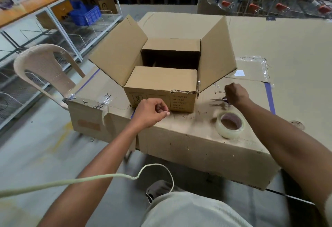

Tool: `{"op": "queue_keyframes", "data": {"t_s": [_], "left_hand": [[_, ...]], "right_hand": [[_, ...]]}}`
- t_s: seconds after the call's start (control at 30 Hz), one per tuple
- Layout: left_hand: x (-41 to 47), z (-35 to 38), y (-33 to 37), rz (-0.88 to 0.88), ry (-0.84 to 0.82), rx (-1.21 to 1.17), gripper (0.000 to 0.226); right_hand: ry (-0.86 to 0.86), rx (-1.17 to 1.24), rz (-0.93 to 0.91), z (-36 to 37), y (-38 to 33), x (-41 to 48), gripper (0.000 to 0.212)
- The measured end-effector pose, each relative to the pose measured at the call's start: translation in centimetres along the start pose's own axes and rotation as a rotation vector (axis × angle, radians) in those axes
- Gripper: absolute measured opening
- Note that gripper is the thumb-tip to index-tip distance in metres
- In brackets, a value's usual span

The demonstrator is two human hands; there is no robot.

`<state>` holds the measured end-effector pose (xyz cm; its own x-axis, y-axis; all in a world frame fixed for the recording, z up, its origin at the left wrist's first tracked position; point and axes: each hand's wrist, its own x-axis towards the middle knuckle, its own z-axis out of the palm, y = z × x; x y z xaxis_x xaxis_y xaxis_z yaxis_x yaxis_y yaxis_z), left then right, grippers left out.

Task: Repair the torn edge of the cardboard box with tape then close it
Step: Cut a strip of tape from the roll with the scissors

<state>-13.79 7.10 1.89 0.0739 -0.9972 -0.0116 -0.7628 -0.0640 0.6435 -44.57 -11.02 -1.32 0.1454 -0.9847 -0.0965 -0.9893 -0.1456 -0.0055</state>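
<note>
An open cardboard box [161, 90] stands on a cardboard-covered table [197, 142]. Its side flaps stand up and its near and far flaps are folded in. The near top edge is torn and ragged [181, 91] towards the right corner. My left hand [150, 113] hovers in front of the box's printed face, thumb and forefinger pinched; whether clear tape is between them I cannot tell. My right hand [236, 94] is a fist beside the box's right corner, with a small dark object poking out under it. A roll of clear tape [230, 124] lies flat on the table near the front edge.
A beige plastic chair [45, 70] stands left of the table. Metal shelving with a blue crate [86, 13] runs along the left. Old tape scraps [264, 66] and blue tape lines mark the tabletop. A pale cord [71, 181] loops in front of my lap.
</note>
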Motion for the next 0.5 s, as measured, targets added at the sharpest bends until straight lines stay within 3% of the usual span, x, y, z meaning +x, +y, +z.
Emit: {"op": "queue_keyframes", "data": {"t_s": [0.17, 0.27, 0.33, 0.4, 0.5], "left_hand": [[-0.4, -1.7, 1.4, 0.024, 0.012, -0.043, 0.010], [-0.2, -2.4, 2.6, 0.074, 0.028, 0.036, 0.011], [0.1, -2.6, 3.7, 0.113, 0.019, 0.093, 0.013], [0.5, -2.5, 5.0, 0.152, 0.002, 0.103, 0.013], [1.9, -2.5, 5.8, 0.203, -0.026, 0.023, 0.013]], "right_hand": [[-0.051, 0.212, 0.142, -1.1, -0.7, -3.3, 0.021], [-0.149, 0.739, 0.056, -2.7, -2.2, -10.2, 0.048], [-0.214, 1.111, -0.059, -3.7, -4.6, -15.4, 0.079], [-0.163, 1.171, -0.151, -3.6, -7.5, -17.9, 0.094], [-0.093, 1.149, -0.148, -2.5, -11.0, -17.4, 0.086]]}}
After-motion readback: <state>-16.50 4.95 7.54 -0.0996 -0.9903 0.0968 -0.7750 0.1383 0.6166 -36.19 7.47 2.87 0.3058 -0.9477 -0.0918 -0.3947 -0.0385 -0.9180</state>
